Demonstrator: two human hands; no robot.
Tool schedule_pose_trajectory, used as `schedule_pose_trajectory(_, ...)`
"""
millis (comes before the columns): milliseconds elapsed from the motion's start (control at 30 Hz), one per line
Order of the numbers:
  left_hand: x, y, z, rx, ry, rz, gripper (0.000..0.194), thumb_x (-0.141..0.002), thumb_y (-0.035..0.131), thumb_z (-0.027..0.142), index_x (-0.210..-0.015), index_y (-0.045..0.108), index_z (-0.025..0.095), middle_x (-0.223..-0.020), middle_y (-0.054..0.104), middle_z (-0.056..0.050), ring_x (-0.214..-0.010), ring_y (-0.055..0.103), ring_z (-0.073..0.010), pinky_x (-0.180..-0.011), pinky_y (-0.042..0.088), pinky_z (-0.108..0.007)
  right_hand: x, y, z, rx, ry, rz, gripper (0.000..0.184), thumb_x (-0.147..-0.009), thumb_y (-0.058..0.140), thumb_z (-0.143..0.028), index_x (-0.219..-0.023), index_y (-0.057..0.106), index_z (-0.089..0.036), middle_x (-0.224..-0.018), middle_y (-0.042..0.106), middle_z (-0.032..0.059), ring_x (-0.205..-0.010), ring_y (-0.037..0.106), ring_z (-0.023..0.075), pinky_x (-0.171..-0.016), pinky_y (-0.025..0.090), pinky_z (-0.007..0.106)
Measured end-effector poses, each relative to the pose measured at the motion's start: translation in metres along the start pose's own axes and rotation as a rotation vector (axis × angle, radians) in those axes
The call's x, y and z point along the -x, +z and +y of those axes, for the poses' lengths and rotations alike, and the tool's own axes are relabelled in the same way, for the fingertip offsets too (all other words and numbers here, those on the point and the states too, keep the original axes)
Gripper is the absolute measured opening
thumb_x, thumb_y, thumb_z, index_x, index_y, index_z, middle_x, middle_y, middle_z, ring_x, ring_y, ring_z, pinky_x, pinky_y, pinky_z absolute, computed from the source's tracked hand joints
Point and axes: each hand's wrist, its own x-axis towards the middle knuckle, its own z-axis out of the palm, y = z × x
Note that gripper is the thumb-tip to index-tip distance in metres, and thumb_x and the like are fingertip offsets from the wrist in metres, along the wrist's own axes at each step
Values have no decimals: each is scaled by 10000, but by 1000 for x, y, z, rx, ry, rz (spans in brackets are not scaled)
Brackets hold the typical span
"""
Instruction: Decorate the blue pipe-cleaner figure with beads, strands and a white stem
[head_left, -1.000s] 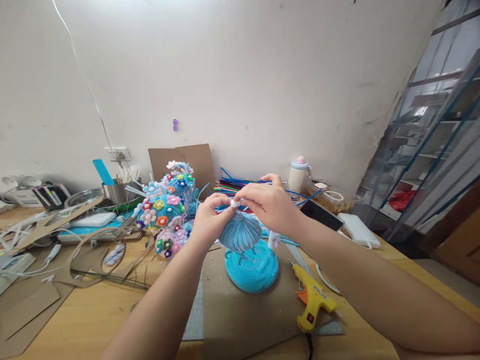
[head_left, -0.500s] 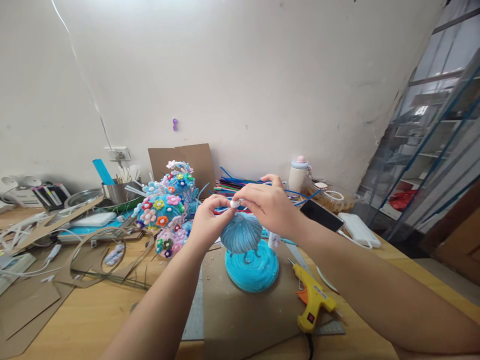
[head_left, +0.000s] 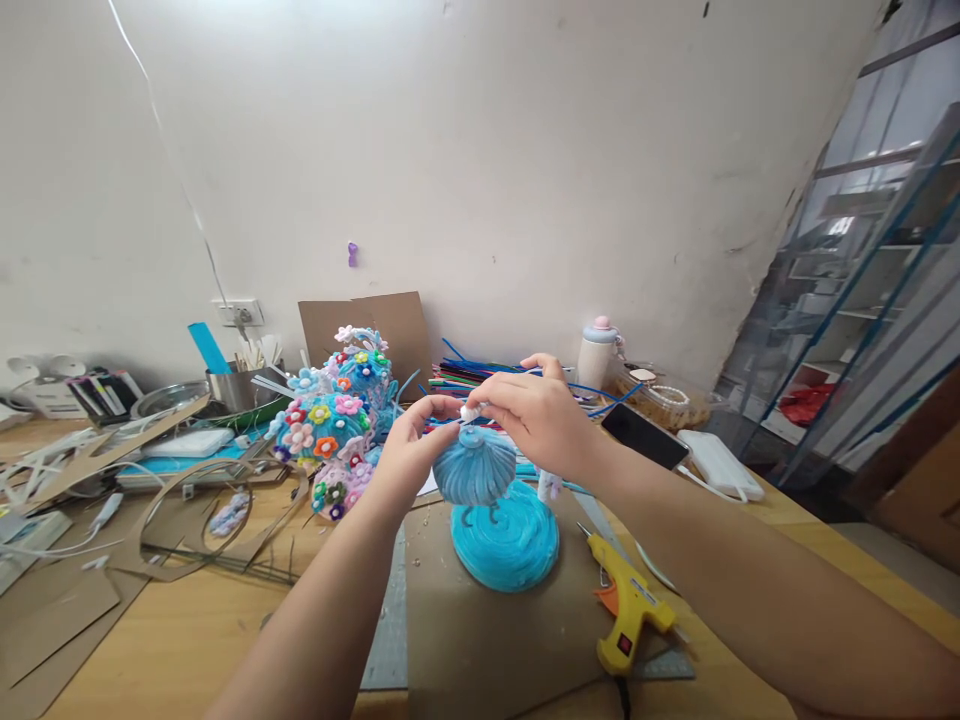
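A pale blue, ribbed, rounded fuzzy piece (head_left: 476,470) with small dark curls beneath it shows just below my hands. It overlaps a flat bright blue coiled disc (head_left: 506,550) lying on cardboard. My right hand (head_left: 536,410) is closed, its fingertips pinching a small white fuzzy piece (head_left: 470,412) above the ribbed top. From the other side, my left hand (head_left: 416,445) brings thumb and forefinger to the white piece, with its thumb near the ribbed piece's upper edge. Fingers partly hide the exact contact. What supports the ribbed piece is unclear.
A yellow glue gun (head_left: 630,605) lies right of the disc. Several flower-covered blue ornaments (head_left: 326,425) stand to the left. Behind my hands are bundled coloured stems (head_left: 480,375) and a bottle (head_left: 596,352). A phone (head_left: 645,435) and white power bank (head_left: 720,465) lie right.
The ribbed blue piece has shifted slightly left and more of its top shows. My left thumb has moved a little left, away from the white piece. The right hand stays nearly in place.
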Motion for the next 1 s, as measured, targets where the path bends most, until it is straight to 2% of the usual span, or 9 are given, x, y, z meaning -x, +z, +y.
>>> schedule_pose_trajectory(67, 2, -2, 1, -9, 35, -43, 288, -769, 652, 302, -1040, 622, 209, -1062, 659, -59, -1033, 605, -238, -850, 471, -319, 0, 0, 0, -6, 1, -3, 219, -939, 485, -87, -963, 639, -241, -1003, 756, -11, -963, 666, 161, -980, 208, 401)
schedule_pose_trajectory(133, 4, -2, 3, -133, 88, -85, 360, -762, 680, 308, -1104, 603, 228, -1133, 641, -68, -1105, 576, -255, -915, 455, -348, 0, 0, 0, -1, 8, -6, 211, -942, 489, -96, -960, 641, -241, -1011, 756, -11, -968, 665, 163, -981, 205, 403)
schedule_pose_trajectory(300, 7, 2, 8, -454, 207, -87, 357, -756, 705, 354, -1081, 626, 229, -1180, 617, -89, -1156, 534, -285, -1027, 386, -434, 0, 1, 0, 10, 24, -1, 209, -953, 479, -115, -954, 645, -244, -1027, 756, -5, -958, 663, 167, -979, 204, 402)
schedule_pose_trajectory(400, 7, 4, 6, -535, 199, -90, 385, -761, 707, 367, -1114, 632, 234, -1205, 609, -89, -1176, 518, -292, -1030, 377, -444, 0, 1, 1, 7, 23, 2, 202, -955, 487, -119, -948, 647, -243, -1016, 757, -9, -951, 665, 166, -984, 201, 399)
schedule_pose_trajectory(533, 6, 4, 3, -553, 155, -79, 388, -762, 708, 362, -1121, 649, 225, -1227, 599, -93, -1205, 503, -297, -1032, 377, -444, 0, 1, 0, 5, 23, 5, 192, -960, 496, -125, -947, 646, -243, -1020, 755, -16, -958, 666, 163, -985, 198, 397)
schedule_pose_trajectory(800, 3, 5, 6, -469, 160, -2, 204, -729, 752, 332, -909, 722, 241, -1107, 663, -69, -1099, 581, -273, -976, 423, -418, 0, 0, 1, -8, 10, 13, 193, -954, 492, -127, -937, 645, -244, -1010, 764, -11, -951, 672, 165, -984, 197, 403)
schedule_pose_trajectory(1000, 3, 5, 8, -455, 144, -20, 245, -726, 749, 350, -948, 727, 247, -1115, 671, -72, -1111, 580, -284, -970, 433, -419, 0, 2, 2, -6, 24, 31, 157, -946, 521, -134, -942, 638, -239, -1012, 764, -9, -916, 676, 165, -982, 207, 404)
